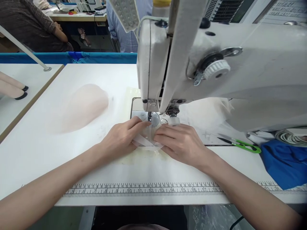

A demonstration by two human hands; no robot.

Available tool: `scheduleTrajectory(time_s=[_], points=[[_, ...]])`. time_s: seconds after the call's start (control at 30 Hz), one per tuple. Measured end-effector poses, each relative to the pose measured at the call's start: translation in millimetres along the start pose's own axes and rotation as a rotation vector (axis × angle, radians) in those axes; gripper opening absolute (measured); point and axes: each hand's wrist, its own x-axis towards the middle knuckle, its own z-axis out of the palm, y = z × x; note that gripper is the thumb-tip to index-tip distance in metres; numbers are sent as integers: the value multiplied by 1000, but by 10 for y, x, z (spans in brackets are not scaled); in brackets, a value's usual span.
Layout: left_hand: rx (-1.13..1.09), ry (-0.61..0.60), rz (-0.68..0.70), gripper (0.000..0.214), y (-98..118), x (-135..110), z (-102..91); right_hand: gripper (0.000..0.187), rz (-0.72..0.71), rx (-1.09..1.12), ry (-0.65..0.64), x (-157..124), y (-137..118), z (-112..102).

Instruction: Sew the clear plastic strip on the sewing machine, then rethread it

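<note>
A white sewing machine (216, 64) stands at the back right of the white table (48, 153). Under its needle and presser foot (150, 116) lies a small piece of pale, thin fabric (146, 142). My left hand (121, 138) rests on the fabric's left side, fingers together and stretched toward the needle. My right hand (181, 140) presses on its right side with the fingers curled down onto it. Both hands pin the piece flat against the machine bed.
A heap of pale pink fabric (82, 107) lies to the left. Green-handled thread snips (240, 144) and blue cloth (285, 163) sit at the right. A printed ruler (144, 189) runs along the front edge. Other people sit and stand behind a blue divider (67, 57).
</note>
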Motion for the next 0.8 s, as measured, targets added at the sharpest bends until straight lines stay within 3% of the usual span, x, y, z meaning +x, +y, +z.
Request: scheduleTrajectory(time_s=[0.07,0.23,0.37,0.57,0.67,0.8], points=[[-29,-20,-7,51,-7,18,-5,19,55,29,49,14,5,8],[-312,-158,-200,16,-51,152,-65,29,351,106,69,42,21,30],[-510,-249,-245,15,-101,264,-142,29,491,103,44,73,5,45],[-645,-294,-300,45,-95,281,-217,18,534,214,35,64,-33,38],[-568,-291,-177,38,-104,202,-175,18,463,252,-42,31,-48,9],[-80,-92,203,23,-25,46,-107,21,223,173,-127,-7,-80,-32]])
